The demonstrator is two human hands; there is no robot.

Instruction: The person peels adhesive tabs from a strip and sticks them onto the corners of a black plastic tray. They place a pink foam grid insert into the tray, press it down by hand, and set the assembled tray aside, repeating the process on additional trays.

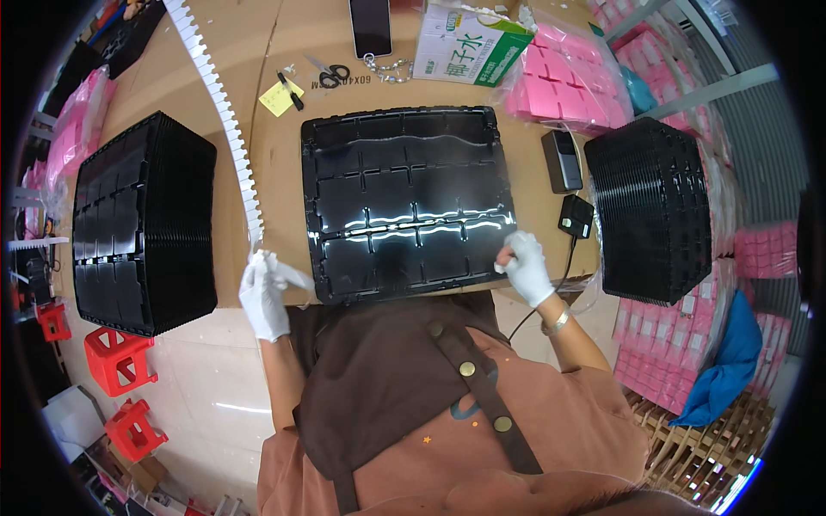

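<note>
In front of me lies a black plastic tray point(404, 193), shallow, with raised ribs dividing it into several compartments. A long white strip with a toothed edge point(225, 112) runs from the far edge down the tray's left side. My left hand point(264, 297), in a white glove, is closed around the near end of this strip, just off the tray's near left corner. At the tray's right edge is my right hand point(528, 271), also gloved, with a bare fingertip showing. Its fingers are pinched together; whatever they hold is too small to name.
Stacks of black trays stand left point(176, 224) and right point(654, 211). Beyond the middle tray lie scissors point(329, 74), a black marker point(291, 92) on yellow notes, a phone point(371, 27), a chain and a carton point(469, 43). A power adapter point(576, 216) with a cable sits right.
</note>
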